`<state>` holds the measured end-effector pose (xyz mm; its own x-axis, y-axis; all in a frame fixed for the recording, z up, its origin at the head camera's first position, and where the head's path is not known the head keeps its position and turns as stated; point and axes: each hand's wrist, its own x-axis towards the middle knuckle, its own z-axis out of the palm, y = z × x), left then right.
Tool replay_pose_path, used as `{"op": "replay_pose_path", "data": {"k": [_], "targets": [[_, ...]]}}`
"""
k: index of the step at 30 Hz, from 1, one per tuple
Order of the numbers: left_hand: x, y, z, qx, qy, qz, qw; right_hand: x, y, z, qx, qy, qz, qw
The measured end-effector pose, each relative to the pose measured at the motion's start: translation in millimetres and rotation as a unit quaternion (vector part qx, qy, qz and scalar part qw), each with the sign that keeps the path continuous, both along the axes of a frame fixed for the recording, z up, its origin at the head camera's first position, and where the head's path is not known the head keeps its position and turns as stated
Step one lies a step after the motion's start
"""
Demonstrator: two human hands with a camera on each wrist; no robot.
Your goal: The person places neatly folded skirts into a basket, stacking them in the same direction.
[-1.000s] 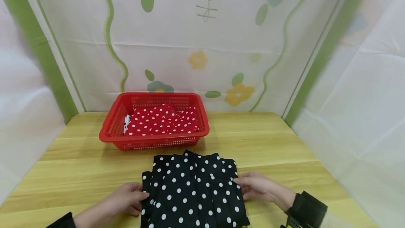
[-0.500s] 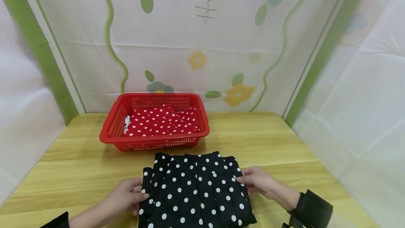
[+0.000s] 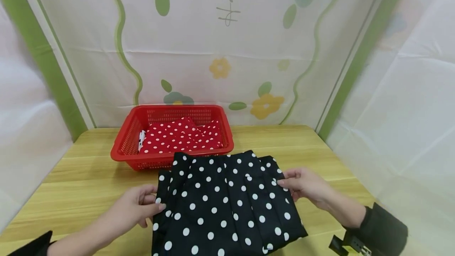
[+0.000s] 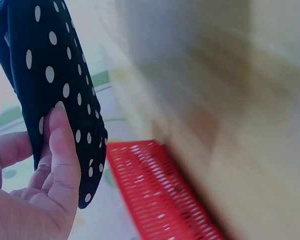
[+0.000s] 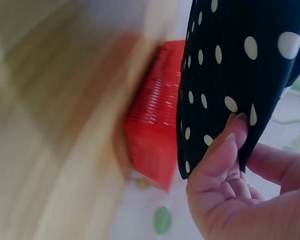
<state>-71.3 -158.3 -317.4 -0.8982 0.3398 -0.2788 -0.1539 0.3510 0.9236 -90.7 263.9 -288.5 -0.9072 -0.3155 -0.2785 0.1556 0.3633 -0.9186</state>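
A folded black cloth with white polka dots (image 3: pixel 220 204), some kind of garment, is held between both hands in front of the basket. My left hand (image 3: pixel 136 206) pinches its left edge, thumb on top and fingers beneath. On the opposite edge my right hand (image 3: pixel 307 187) pinches the cloth the same way. Both wrist views show the dotted cloth (image 4: pixel 55 85) raised off the table. Its far edge overlaps the front rim of the red basket (image 3: pixel 121 145) in the head view. The cloth's near edge is cut off by the frame.
Inside the basket lies a red cloth with white dots (image 3: pixel 177 135), with a bit of black-and-white fabric (image 3: pixel 141 139) at its left. The wooden table (image 3: pixel 277 141) ends at a white floral curtain (image 3: pixel 192 34) behind the basket.
Both hands have lifted the dotted cloth off the table and brought it up toward the basket. The right hand has also shifted to the right. The basket stays in place.
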Motion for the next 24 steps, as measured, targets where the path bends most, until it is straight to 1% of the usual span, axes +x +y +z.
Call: {"op": "replay_pose_path", "data": {"k": [3,6,9,13,16,19,22,24], "targets": [[-4.0,1,13.3,-0.006,0.025,0.005,0.9997,-4.1,1,13.3,0.007,0.017,-0.002,1.0],[-8.8,2,22.4,-0.017,0.04,0.012,0.999,-9.1,-1,23.8,0.023,0.031,-0.01,0.999],[-13.7,2,27.8,-0.02,0.048,0.014,0.9985,-15.2,-3,32.0,0.039,0.036,-0.024,0.998],[-21.7,2,31.8,-0.015,0.056,0.014,0.9982,-25.7,-7,39.1,0.049,0.041,-0.036,0.997],[-28.2,2,34.4,-0.022,0.058,0.02,0.9979,-34.4,-9,41.4,0.051,0.043,-0.038,0.997],[-36.2,-2,36.3,-0.036,0.065,0.024,0.997,-44.1,-14,40.9,0.055,0.045,-0.049,0.996],[-44.6,-8,36.4,-0.049,0.074,0.031,0.9956,-55.3,-23,36.1,0.05,0.042,-0.073,0.995],[-50.1,-12,35.5,-0.051,0.073,0.035,0.9954,-63.3,-29,30.7,0.043,0.038,-0.084,0.995]]}}
